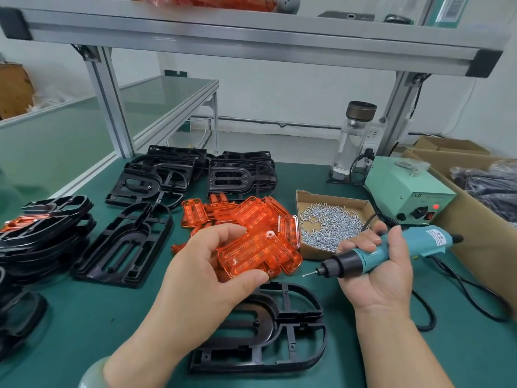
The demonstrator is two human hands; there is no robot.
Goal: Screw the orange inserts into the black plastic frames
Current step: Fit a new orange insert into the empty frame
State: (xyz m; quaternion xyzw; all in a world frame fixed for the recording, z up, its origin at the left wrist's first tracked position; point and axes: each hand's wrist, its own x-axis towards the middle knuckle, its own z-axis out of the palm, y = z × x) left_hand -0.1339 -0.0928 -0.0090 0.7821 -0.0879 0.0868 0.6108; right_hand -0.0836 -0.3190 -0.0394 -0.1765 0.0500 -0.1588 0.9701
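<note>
Your left hand (207,264) pinches an orange insert (257,254), your right hand (375,264) grips the screwdriver (391,249); seat it crooked in the near frame (279,331) and screws could miss.

Bright, even light filled the room, seemingly from overhead, and shadows on the desk (84,317) were faint. The wide lens bowed the shelf (251,37) across the top of the frame and stretched the corners; the far left edge looked smeared, the centre sharp.
</note>
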